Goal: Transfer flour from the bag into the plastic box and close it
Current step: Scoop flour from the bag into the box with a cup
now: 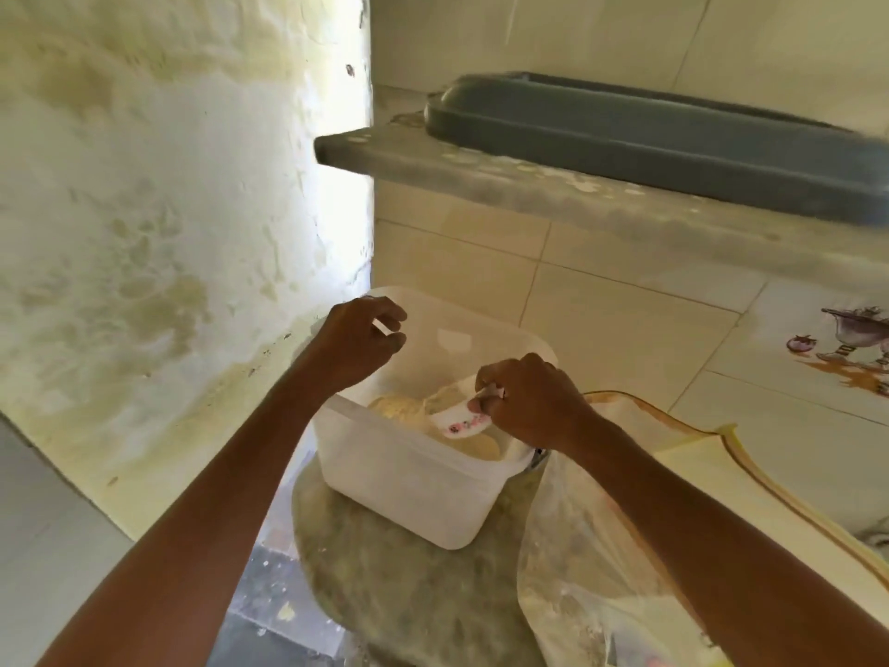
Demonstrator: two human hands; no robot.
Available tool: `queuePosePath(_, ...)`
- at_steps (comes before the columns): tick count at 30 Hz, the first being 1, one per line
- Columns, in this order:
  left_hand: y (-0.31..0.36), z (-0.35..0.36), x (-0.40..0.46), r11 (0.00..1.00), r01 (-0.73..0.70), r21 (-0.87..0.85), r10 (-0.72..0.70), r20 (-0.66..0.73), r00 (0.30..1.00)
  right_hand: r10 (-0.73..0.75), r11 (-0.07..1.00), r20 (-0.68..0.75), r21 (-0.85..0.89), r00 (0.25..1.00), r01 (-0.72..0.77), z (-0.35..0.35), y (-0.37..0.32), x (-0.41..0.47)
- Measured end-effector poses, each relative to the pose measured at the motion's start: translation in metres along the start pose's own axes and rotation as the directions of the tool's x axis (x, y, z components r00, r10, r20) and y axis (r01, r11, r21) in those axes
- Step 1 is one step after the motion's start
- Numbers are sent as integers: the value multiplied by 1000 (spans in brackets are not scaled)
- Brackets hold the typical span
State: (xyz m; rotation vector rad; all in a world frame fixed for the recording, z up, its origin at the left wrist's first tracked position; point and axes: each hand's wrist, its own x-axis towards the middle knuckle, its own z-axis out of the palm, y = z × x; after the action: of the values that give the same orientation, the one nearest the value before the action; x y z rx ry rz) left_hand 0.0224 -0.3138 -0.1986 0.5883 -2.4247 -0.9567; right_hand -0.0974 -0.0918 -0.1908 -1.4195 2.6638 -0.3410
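Observation:
A translucent white plastic box point(409, 493) stands open on a round stone counter corner. Pale flour point(399, 409) lies heaped inside it. My right hand point(529, 402) grips a small white cup with pink marks point(457, 418), tipped over the flour inside the box. My left hand point(358, 339) hovers at the box's far left rim with fingers curled; whether it pinches the rim or something small I cannot tell. A clear plastic flour bag point(591, 570) lies crumpled to the right of the box, under my right forearm.
A blue-grey lid point(649, 137) lies upside down on the grey stone shelf point(481, 180) above the box. A tiled wall stands behind, a stained plaster wall on the left. A yellow-edged cloth point(721, 454) lies at the right. Floor tiles show below the counter.

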Motion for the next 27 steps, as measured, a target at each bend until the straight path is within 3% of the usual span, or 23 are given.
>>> queuePosePath(27, -9, 6, 1, 1000, 19, 11, -20, 133, 991, 23, 974, 173, -227, 985, 17, 2, -4, 4)
